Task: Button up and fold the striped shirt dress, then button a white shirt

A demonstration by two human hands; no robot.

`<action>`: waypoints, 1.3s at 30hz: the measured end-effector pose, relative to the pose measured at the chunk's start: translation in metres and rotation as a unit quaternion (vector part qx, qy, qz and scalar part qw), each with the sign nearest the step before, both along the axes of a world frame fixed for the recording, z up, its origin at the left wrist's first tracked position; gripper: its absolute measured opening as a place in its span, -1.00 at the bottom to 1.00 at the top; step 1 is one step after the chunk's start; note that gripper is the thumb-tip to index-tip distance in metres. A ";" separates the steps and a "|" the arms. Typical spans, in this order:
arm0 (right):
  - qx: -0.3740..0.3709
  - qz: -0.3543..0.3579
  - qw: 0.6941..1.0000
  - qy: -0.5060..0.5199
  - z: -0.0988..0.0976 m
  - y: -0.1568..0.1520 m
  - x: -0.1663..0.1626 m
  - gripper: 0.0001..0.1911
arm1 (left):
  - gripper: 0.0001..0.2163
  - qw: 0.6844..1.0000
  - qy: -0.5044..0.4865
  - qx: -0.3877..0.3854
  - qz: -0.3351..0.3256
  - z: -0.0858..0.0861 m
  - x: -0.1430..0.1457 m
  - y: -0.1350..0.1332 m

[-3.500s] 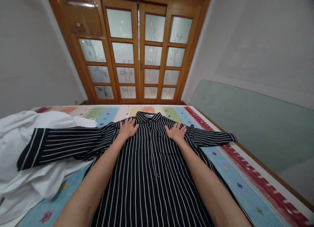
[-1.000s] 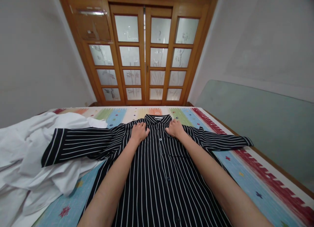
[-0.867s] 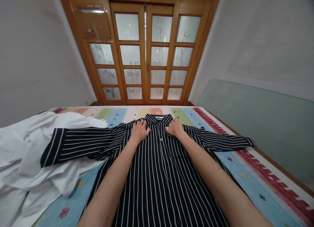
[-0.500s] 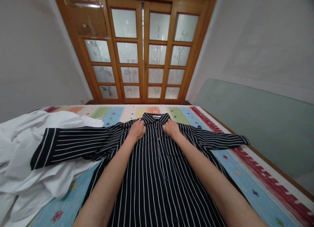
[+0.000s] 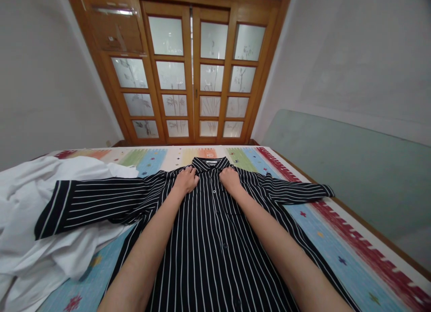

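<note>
A black shirt with white stripes (image 5: 205, 240) lies face up and spread out, its collar (image 5: 211, 163) at the far end and its sleeves stretched to both sides. My left hand (image 5: 186, 179) is closed on the cloth just below the collar's left side. On the other side of the button line, my right hand (image 5: 230, 179) has its fingers curled on the cloth below the collar's right side. The buttons run down the middle between my forearms. The shirt's lower end is out of view.
A crumpled white cloth (image 5: 84, 166) lies at the left, partly under the shirt's left sleeve. Beneath is a colourful patterned bedspread (image 5: 323, 244). A pale green board (image 5: 336, 155) borders the right side. Wooden doors with glass panes (image 5: 191, 74) stand beyond the far edge.
The whole view has shifted slightly, so things appear a little farther left and lower. Both hands stay closed near the collar, and the shirt lies nearly as before.
</note>
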State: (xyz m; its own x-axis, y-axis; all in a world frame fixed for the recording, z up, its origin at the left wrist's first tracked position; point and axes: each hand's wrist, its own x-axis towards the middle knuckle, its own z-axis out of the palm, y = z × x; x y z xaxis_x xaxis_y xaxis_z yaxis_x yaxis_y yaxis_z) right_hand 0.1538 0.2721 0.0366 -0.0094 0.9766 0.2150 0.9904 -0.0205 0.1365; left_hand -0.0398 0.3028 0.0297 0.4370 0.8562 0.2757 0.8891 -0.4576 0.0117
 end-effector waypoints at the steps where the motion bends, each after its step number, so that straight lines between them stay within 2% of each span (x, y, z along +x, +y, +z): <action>1: 0.001 0.002 1.000 -0.001 0.000 0.000 0.001 -0.60 | -0.71 1.000 0.003 0.000 -0.002 0.000 0.000 0.002; 8: 0.020 -0.034 0.998 0.041 -0.007 0.006 0.008 -0.50 | -0.62 1.000 0.014 -0.011 0.003 0.001 0.000 0.012; 13: -0.006 -0.056 0.994 0.088 -0.015 0.011 0.014 -0.38 | -0.53 0.999 0.020 -0.030 0.023 0.002 0.003 0.019; 23: -0.074 -0.024 0.984 0.162 -0.021 0.023 0.033 -0.21 | -0.54 0.997 0.019 -0.074 0.011 0.003 -0.001 0.041; 31: -0.096 0.028 0.984 0.146 -0.020 0.026 0.046 -0.06 | -0.57 0.995 0.038 -0.092 0.028 0.000 0.002 0.055; 39: -0.104 -0.006 0.982 0.156 -0.017 0.023 0.040 -0.02 | -0.48 0.994 0.039 -0.099 0.032 -0.003 0.005 0.062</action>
State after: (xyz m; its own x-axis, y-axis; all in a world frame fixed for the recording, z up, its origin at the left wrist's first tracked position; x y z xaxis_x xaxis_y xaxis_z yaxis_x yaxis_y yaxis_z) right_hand 0.1938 0.2955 0.0200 0.0365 0.9993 0.0013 0.9845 -0.0357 -0.1715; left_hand -0.0352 0.3648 0.0263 0.3929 0.9172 0.0657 0.9182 -0.3952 0.0260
